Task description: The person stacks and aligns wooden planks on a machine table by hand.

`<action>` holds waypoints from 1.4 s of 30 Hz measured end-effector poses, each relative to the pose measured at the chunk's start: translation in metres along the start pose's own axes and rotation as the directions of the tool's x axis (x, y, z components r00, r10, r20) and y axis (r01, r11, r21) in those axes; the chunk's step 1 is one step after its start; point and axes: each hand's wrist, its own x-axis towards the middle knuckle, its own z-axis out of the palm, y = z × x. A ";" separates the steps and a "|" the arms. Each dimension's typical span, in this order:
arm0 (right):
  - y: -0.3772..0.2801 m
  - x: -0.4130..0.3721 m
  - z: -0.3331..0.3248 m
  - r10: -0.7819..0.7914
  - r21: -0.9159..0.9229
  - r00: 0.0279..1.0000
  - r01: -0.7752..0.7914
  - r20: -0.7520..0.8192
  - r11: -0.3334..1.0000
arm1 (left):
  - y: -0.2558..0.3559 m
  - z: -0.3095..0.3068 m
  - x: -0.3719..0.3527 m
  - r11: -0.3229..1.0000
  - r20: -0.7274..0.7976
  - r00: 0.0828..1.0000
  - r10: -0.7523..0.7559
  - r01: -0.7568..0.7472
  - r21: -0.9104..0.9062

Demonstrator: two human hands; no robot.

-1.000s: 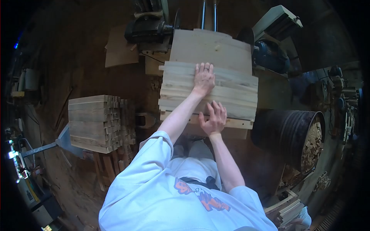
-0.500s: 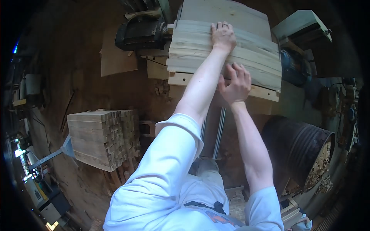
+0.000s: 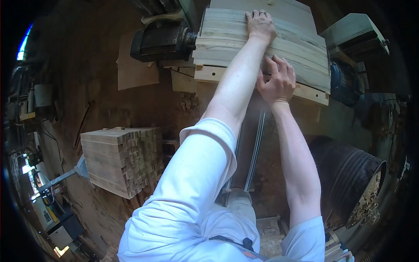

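Head view. A bundle of pale boards (image 3: 301, 50) lies side by side on the sliding counter (image 3: 312, 93), now far out ahead, beside a dark motor (image 3: 159, 40).

Against a second ago, boards and counter have travelled away from the body. Both arms are stretched nearly straight, and twin rails (image 3: 255, 144) lie uncovered below.

Left hand (image 3: 260, 25) is flat on the far boards, fingers apart, pressing, not clasping. Right hand (image 3: 277, 81) is splayed on the near edge, likewise.

Reading: the forward push looks close to the limit of reach.

Stacked cut sticks (image 3: 118, 161) at left and a barrel (image 3: 349, 174) of offcuts at right, both untouched.
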 end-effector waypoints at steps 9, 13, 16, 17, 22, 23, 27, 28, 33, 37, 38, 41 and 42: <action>0.015 0.034 0.031 0.031 -0.148 0.996 -0.018 0.085 0.989 | -0.008 0.014 0.038 1.000 -0.012 1.000 -0.001 0.001 -0.008; 0.023 0.055 0.047 0.110 -0.200 0.970 -0.066 0.219 0.978 | -0.015 0.019 0.059 1.000 -0.048 0.999 0.007 -0.008 -0.028; 0.027 0.072 0.059 0.162 -0.216 0.938 -0.097 0.307 0.972 | -0.019 0.020 0.076 0.999 -0.011 1.000 0.010 -0.010 -0.053; 0.029 0.077 0.062 0.182 -0.214 0.921 -0.111 0.345 0.970 | -0.020 0.019 0.083 0.999 0.003 1.000 0.005 -0.005 -0.047; 0.029 0.079 0.063 0.201 -0.193 0.897 -0.133 0.394 0.972 | -0.020 0.021 0.088 1.000 0.066 0.998 -0.006 0.007 -0.002; 0.028 0.077 0.062 0.198 -0.184 0.892 -0.132 0.406 0.974 | -0.020 0.024 0.085 1.000 0.028 1.000 -0.010 0.010 0.002; 0.017 0.056 0.033 0.195 -0.159 0.882 -0.139 0.429 0.977 | -0.005 0.001 0.055 0.999 0.069 0.997 -0.018 0.020 -0.026; 0.014 0.046 0.021 0.190 -0.135 0.869 -0.144 0.457 0.980 | 0.000 0.003 0.043 1.000 -0.007 1.000 -0.011 0.011 -0.005; -0.017 -0.025 -0.035 0.207 -0.074 0.856 -0.195 0.473 0.978 | 0.009 -0.028 -0.048 0.999 0.048 0.999 -0.010 0.012 -0.038; -0.042 -0.099 -0.086 0.213 -0.007 0.870 -0.234 0.444 0.972 | 0.019 -0.044 -0.140 0.999 -0.014 0.999 0.043 -0.043 -0.014; -0.050 -0.119 -0.101 0.212 0.005 0.875 -0.238 0.436 0.971 | 0.021 -0.047 -0.165 0.998 -0.039 0.997 0.059 -0.059 0.007; -0.074 -0.181 -0.144 0.215 -0.016 0.884 -0.229 0.416 0.973 | 0.029 -0.071 -0.245 0.996 -0.056 0.994 0.090 -0.090 0.005; -0.083 -0.200 -0.158 0.214 -0.009 0.884 -0.232 0.415 0.973 | 0.033 -0.084 -0.271 0.997 -0.027 0.997 0.073 -0.074 -0.013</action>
